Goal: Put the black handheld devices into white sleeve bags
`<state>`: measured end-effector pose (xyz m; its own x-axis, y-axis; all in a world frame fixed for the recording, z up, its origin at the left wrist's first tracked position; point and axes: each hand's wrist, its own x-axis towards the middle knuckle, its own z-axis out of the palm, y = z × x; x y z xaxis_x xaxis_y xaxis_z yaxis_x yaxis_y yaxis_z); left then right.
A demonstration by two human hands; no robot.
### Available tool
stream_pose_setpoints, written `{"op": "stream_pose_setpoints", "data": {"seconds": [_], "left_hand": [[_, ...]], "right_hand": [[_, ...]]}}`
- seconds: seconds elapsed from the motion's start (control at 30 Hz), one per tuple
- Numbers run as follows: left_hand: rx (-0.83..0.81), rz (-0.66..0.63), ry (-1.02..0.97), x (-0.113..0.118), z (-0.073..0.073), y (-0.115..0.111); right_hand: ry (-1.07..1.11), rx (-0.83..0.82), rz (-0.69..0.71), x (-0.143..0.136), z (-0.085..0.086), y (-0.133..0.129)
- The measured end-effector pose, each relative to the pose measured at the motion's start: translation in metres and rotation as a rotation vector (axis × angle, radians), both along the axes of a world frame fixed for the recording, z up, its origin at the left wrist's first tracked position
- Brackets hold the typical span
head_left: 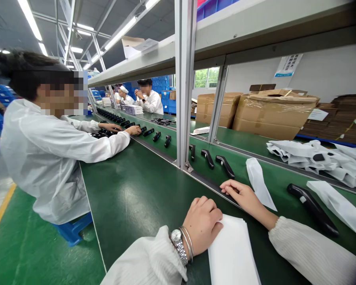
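Note:
My left hand, wearing a watch and bangles, is closed at the top left corner of a stack of flat white bags. Its fingers curl down, and their tips are partly hidden. Over the front rail of the green conveyor, my right hand has its fingers loosely bent, with nothing visible in them. Just beyond it lie black angled handheld devices, the nearest being one device and another. A white bag lies behind my right wrist. Further right are a black device and another white bag.
A metal post rises from the conveyor's edge, under an overhead shelf. A co-worker sits at left, hands among the devices. Crumpled white bags lie across the line, before cardboard boxes. Other people work farther back.

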<state>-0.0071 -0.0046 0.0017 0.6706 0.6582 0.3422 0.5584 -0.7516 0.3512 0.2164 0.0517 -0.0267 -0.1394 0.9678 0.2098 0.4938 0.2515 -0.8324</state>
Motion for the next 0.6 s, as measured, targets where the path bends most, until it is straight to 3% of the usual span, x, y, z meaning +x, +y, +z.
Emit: {"op": "stream_pose_setpoints", "data": {"seconds": [0.6], "left_hand": [[-0.026,0.003,0.011,0.0014,-0.0023,0.0018]], "right_hand": [[-0.059,0.032,0.0,-0.0019,0.004,-0.0009]]}}
